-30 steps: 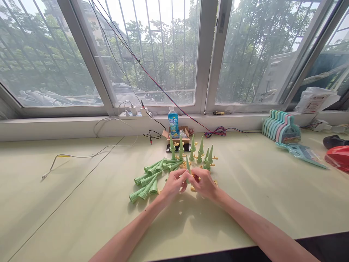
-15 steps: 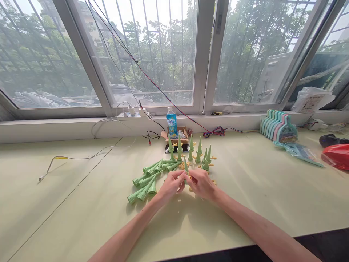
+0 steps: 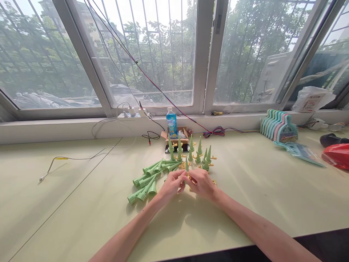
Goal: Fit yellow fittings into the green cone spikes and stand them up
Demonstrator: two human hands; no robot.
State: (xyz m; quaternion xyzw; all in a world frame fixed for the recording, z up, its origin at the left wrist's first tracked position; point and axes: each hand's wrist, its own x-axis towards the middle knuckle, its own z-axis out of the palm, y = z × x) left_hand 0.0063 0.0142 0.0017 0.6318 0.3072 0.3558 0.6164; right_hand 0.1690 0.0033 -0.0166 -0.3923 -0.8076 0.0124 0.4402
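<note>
My left hand (image 3: 173, 183) is closed around a green plastic spike (image 3: 187, 164), whose pointed tip rises above my fingers. Against the same spike, my right hand (image 3: 201, 183) pinches a small yellow valve (image 3: 189, 177); my fingers partly hide where the two parts meet. To the left lies a pile of loose green spikes (image 3: 147, 181), wide ends toward me. Several green spikes with yellow valves (image 3: 199, 150) stand point-up behind my hands. A few loose yellow valves (image 3: 184, 165) lie just beyond my fingers, partly covered.
Behind the spikes are a dark phone (image 3: 169, 148), a small cardboard box (image 3: 184, 139) and a blue bottle (image 3: 171, 123). A white cable (image 3: 89, 158) crosses the left of the table. Pastel hangers (image 3: 280, 125), a light-blue dustpan-like piece (image 3: 297, 152) and a red object (image 3: 336, 156) are at right.
Both hands stay in nearly the same place on the spike. My right fingers have shifted slightly, and more of the yellow valve shows between them.
</note>
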